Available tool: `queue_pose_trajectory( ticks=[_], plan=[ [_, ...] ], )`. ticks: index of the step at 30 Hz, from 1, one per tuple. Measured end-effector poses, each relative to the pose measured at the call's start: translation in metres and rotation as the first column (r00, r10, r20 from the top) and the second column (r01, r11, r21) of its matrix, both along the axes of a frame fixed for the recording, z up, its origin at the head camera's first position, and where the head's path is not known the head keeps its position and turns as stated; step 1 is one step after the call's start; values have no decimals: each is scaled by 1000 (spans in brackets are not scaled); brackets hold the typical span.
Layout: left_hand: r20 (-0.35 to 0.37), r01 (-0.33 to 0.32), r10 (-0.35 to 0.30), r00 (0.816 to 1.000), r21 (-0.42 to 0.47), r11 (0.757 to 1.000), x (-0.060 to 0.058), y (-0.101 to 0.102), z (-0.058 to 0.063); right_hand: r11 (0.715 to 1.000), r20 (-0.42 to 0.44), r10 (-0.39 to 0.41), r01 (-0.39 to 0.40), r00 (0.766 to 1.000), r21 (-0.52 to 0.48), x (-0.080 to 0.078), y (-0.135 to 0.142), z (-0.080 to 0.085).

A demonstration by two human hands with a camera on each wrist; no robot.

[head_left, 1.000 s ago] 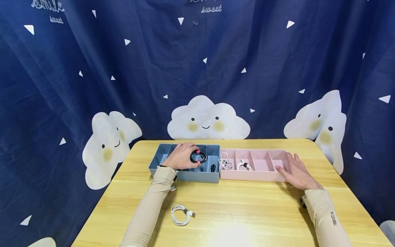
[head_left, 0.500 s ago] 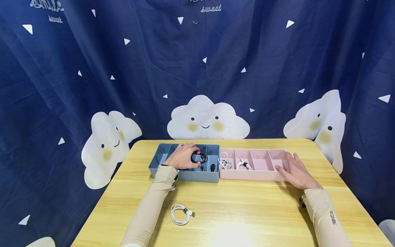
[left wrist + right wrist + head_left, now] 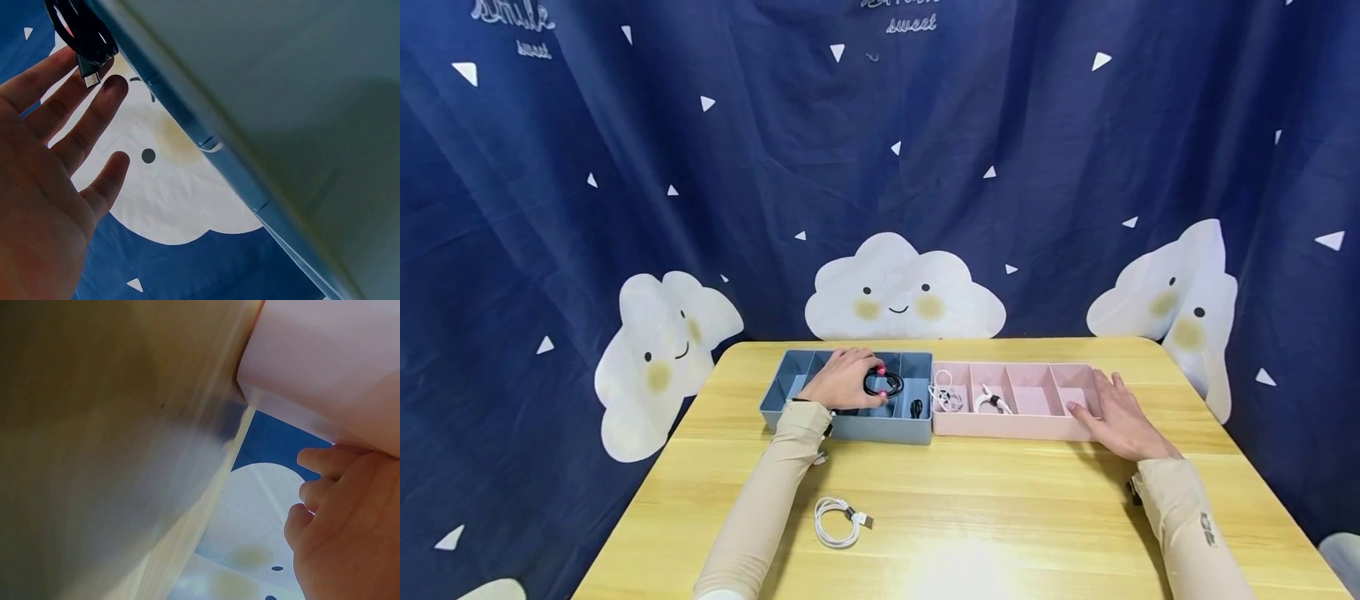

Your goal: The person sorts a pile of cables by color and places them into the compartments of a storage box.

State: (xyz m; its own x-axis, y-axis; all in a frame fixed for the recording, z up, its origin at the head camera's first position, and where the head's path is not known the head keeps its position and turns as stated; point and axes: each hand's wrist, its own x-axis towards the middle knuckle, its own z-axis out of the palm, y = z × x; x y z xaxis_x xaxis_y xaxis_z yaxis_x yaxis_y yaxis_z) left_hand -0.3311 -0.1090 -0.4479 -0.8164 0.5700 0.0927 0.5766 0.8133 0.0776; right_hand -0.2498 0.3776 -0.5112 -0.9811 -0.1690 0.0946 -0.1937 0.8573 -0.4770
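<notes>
The left hand [image 3: 842, 383] pinches a coiled black charging cable [image 3: 94, 37], holding it over the blue organizer tray [image 3: 880, 429], close to the divider of the rightmost compartment. That tray stands near the far edge of the wooden table [image 3: 1000, 492], towards its far left corner. In the left wrist view, the lower fingers stay free of the coil, and a metal-tipped plug [image 3: 92, 79] hangs beside them.

The right hand [image 3: 1126, 421] rests relaxed against the right end of the pink organizer tray [image 3: 1007, 427], fingers extended, thumb at the rim; how firmly it presses cannot be told.

The coil looks very light and flexible, with red ties [image 3: 882, 367] keeping the loops bundled. Its jacket is probably smooth enough to slide a little between fingertips, though not fragile; the stiff plug seems the likeliest part to snag on a divider. The best hold is probably across all the strands beside a tie, since pinching one loop could pull the bundle loose.

A white USB cable [image 3: 837, 545] lies coiled nearer the table's left edge than its right.
</notes>
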Motion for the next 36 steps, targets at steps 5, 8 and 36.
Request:
queue_pose_trajectory(
  ticks=[5,8,36],
  plan=[
    [-19,2,-2,1000,3,1000,0,-2,-1,1000,-8,4,-4,1000,-3,-1,1,-1],
    [-8,2,-2,1000,2,1000,0,-3,-2,1000,-10,7,-7,1000,0,1,1,-1],
    [-26,11,-11,1000,-32,999,-1,-1,-5,1000,-18,7,-7,1000,-16,2,-2,2]
  ],
)
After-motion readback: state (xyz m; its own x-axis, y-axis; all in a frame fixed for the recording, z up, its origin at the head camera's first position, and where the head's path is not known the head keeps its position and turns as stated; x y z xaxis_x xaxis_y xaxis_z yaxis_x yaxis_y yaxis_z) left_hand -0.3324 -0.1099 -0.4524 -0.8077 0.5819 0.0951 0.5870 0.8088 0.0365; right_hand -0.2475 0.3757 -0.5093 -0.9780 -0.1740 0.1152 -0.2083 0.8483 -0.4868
